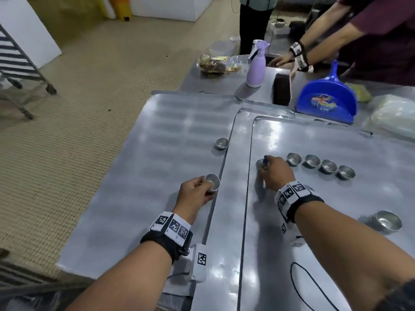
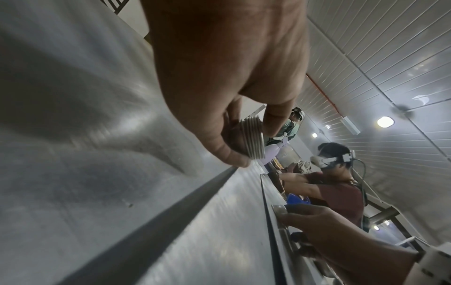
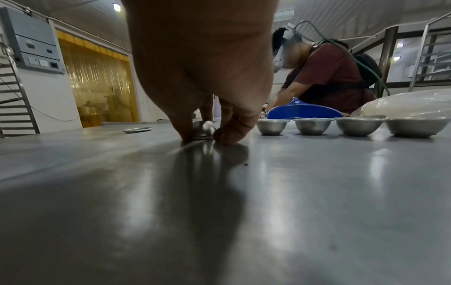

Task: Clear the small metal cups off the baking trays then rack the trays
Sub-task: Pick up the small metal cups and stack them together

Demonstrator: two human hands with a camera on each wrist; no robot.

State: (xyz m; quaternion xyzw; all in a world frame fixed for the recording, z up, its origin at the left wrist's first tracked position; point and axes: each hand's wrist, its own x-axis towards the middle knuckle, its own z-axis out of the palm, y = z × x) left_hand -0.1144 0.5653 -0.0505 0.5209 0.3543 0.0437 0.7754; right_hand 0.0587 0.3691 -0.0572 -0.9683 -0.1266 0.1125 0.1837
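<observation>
My left hand (image 1: pixel 197 194) holds a nested stack of small metal cups (image 1: pixel 213 182) just above the left baking tray (image 1: pixel 157 135); the left wrist view shows the stacked rims (image 2: pixel 253 138) pinched between thumb and fingers. My right hand (image 1: pixel 275 173) reaches onto the right tray (image 1: pixel 314 135) and its fingertips (image 3: pixel 229 135) pinch a single cup (image 1: pixel 260 163) standing at the left end of a row. Several more cups (image 1: pixel 312 161) continue that row to the right. One lone cup (image 1: pixel 222 143) sits on the left tray near its right rim.
A bigger stack of cups (image 1: pixel 386 223) stands at the right tray's near right. Behind the trays are a blue dustpan (image 1: pixel 327 97), a lilac spray bottle (image 1: pixel 256 63) and a dark brush (image 1: pixel 281 89). Another person's hands (image 1: pixel 283 60) work at the far table. A wheeled tray rack (image 1: pixel 15 59) stands left.
</observation>
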